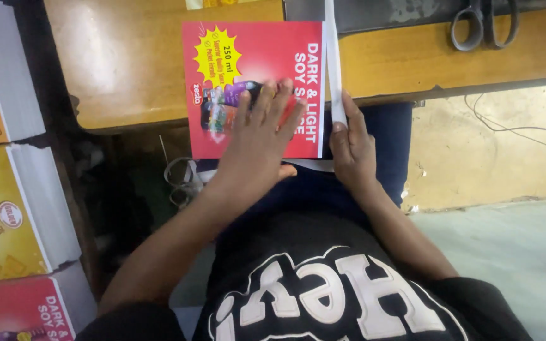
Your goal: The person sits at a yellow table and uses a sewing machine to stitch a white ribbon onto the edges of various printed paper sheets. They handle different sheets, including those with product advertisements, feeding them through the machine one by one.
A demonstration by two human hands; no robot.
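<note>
left hand (261,136) flat, open on red carton (253,88) | right hand (351,142) pinches white strip (333,63) | worktop (127,63) beneath

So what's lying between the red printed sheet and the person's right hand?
In the head view, a narrow white strip runs along the red sheet's right edge; the right hand touches its lower end.

A packaging workshop: stacks of printed cartons (7,208), a wooden workbench (127,57), scissors (485,25).

Worn wooden bench (127,57); pale concrete floor (507,246); stained yellowish wall (475,151).
</note>
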